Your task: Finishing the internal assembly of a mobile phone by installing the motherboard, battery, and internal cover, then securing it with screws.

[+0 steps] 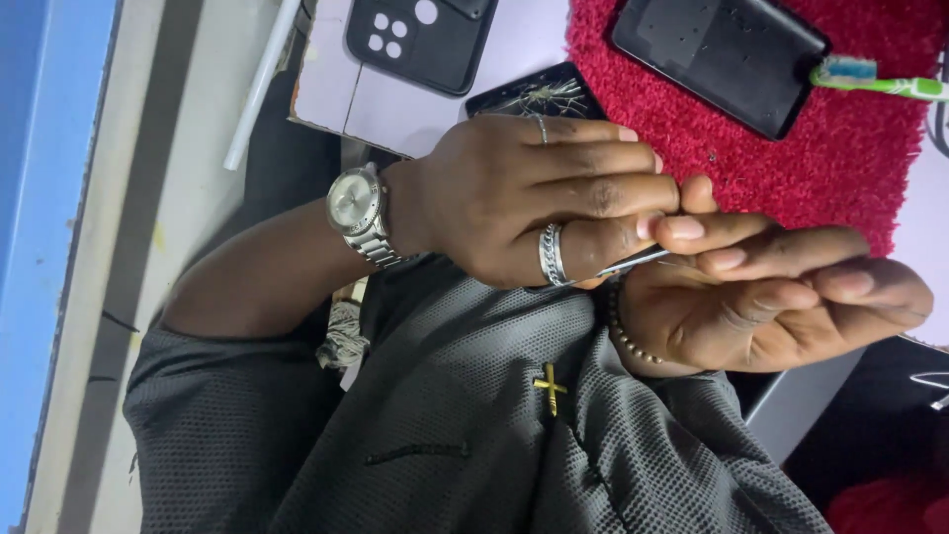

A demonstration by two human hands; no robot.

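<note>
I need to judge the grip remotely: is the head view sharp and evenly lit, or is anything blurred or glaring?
Head view: hands, wristwatch and thin metal tool are sharp; lighting soft and even, no harsh shadows; slight shine on the watch face; toothbrush at the frame edge looks a little soft.

Layout of the bench. Two hands meet at centre, the left hand (534,203) lying over the right hand (771,297), with thin tweezers (633,262) between them. Behind the hands a cracked phone (539,97) lies beside a phone back cover (420,40). On the mat (781,148) rests a second phone (717,59), with a toothbrush (875,79) just to its right.
</note>
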